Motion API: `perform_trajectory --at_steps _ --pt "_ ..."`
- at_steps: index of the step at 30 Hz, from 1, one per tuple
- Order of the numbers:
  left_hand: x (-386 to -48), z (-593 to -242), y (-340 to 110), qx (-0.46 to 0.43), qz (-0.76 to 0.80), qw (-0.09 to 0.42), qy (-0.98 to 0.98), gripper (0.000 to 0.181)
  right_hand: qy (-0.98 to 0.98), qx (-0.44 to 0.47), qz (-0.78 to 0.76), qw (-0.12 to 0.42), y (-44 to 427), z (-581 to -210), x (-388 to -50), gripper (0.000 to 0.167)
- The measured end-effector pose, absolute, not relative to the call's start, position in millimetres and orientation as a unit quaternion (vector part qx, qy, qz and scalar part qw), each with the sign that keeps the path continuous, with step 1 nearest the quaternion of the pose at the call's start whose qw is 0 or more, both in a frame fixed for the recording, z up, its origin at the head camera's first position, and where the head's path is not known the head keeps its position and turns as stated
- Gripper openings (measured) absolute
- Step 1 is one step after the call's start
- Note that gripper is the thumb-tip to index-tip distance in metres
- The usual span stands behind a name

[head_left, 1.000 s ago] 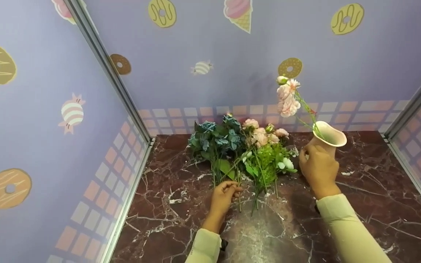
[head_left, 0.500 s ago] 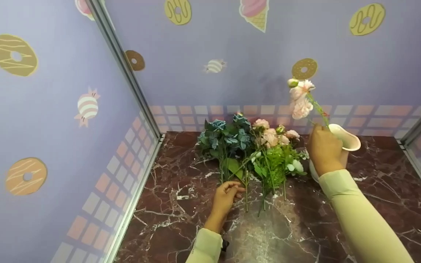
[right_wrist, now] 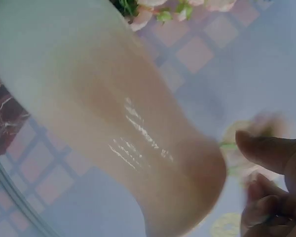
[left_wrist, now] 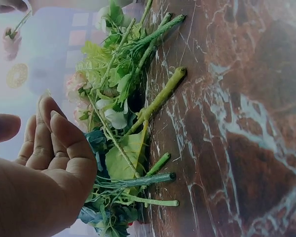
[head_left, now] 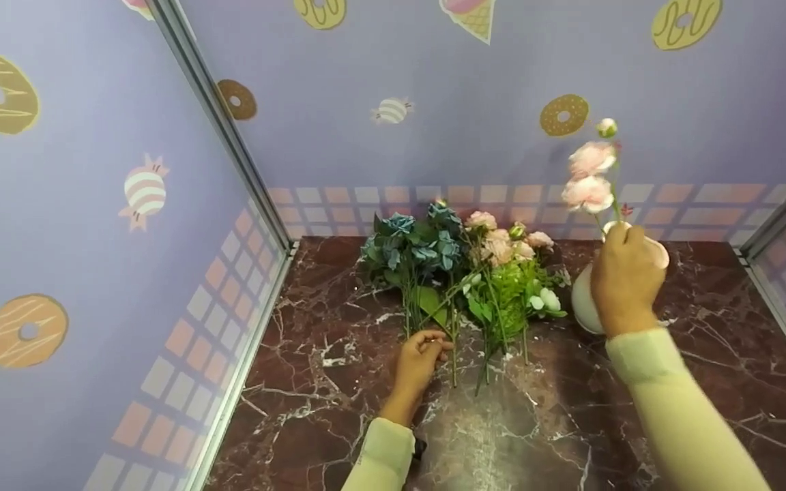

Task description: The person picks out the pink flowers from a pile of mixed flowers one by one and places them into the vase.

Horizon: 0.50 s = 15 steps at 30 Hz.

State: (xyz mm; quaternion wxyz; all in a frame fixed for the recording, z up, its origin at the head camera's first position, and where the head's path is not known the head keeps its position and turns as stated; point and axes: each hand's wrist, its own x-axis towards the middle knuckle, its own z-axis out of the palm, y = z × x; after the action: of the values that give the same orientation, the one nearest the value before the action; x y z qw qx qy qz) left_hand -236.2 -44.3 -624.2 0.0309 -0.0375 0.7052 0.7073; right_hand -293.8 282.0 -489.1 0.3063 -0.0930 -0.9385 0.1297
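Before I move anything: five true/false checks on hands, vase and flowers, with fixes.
1. The right hand pinches the stem of a pink flower spray at the vase. True.
2. The left hand grips the vase. False: the left hand holds nothing, near the green stems.
3. In the head view, the blue flowers are left of the pink bunch. True.
4. The vase lies on its side. False: it stands upright.
5. The tabletop is plain white. False: the tabletop is dark reddish-brown, pale-veined.
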Motion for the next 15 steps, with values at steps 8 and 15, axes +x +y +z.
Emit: perform_trajectory --at_steps 8,15 --pt "-300.7 -681.8 -70.2 -0.021 0.462 -0.172 0.870 0.015 -0.960 -0.048 0.150 0.233 265.7 -541.1 -239.4 0.030" --pt "-298.6 -640.7 -53.0 0.009 0.362 -0.126 0.923 0.008 -0.968 -0.012 0.166 0.189 240.7 -577.1 -210.5 0.026"
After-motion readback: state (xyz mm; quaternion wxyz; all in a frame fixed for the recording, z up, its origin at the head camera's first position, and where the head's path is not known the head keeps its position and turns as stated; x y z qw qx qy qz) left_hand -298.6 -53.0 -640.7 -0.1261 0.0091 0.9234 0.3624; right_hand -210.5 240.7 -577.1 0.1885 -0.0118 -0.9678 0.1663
